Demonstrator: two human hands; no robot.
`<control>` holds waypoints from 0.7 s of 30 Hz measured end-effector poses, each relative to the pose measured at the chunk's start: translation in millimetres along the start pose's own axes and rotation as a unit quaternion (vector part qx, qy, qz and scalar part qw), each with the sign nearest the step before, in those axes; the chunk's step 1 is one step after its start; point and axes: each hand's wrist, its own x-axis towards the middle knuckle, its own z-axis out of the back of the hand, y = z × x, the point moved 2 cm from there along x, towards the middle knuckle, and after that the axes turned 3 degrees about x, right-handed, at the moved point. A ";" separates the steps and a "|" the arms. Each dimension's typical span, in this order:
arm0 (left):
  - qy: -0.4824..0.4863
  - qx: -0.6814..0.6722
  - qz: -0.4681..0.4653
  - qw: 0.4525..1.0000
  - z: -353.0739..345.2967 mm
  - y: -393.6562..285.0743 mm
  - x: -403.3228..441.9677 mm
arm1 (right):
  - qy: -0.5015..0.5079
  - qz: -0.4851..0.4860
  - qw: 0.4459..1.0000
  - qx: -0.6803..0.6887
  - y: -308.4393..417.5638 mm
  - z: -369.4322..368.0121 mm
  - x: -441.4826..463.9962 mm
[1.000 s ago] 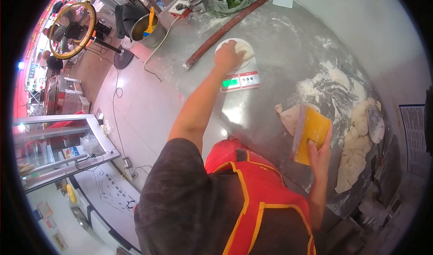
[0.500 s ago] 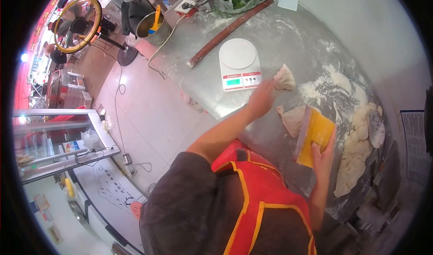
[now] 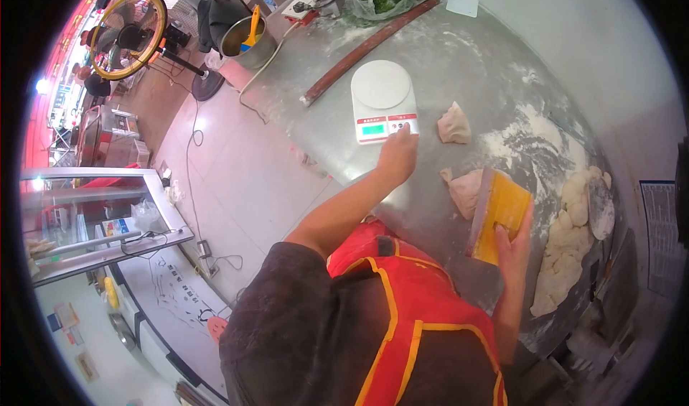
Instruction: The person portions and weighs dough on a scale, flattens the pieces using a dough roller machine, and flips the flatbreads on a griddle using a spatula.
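The fingertips of my left hand (image 3: 399,155) touch the button panel of a white kitchen scale (image 3: 382,84); its other fingers are curled in, and nothing shows in them. The scale's round plate is bare and its display glows green. In my right hand (image 3: 512,252) is a yellow scraper (image 3: 504,208), gripped with the thumb across its face. One piece of dough (image 3: 454,124) lies right of the scale. Another dough piece (image 3: 465,192) is partly hidden behind the scraper. Along the right side rests a long dough mass (image 3: 563,262).
A dark red rod (image 3: 366,50) lies beyond the scale, near a plastic bag of greens (image 3: 384,1). White flour (image 3: 535,144) is spread on the right of the metal table. A metal pot (image 3: 250,45) and a fan (image 3: 128,36) stand at the left.
My left hand has moved the dough off the scale to the table at its right, let go, and come back to the scale's buttons. My right hand keeps hold of the scraper.
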 end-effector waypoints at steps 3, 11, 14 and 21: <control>0.024 0.006 0.026 0.999 0.4 -6.4 1.8 | 0.002 0.015 1.000 -0.004 -1.8 0.6 0.9; -0.030 -0.088 -0.068 0.993 11.1 -61.4 -14.7 | -0.010 -0.017 1.000 -0.001 -5.1 7.2 -4.3; -0.143 -0.111 -0.087 0.980 8.1 -70.8 -9.6 | -0.022 -0.005 1.000 -0.015 -8.5 8.5 -5.7; 0.010 -0.113 -0.008 0.994 -1.8 -71.4 1.8 | -0.028 -0.031 0.999 -0.020 -9.7 15.5 -13.9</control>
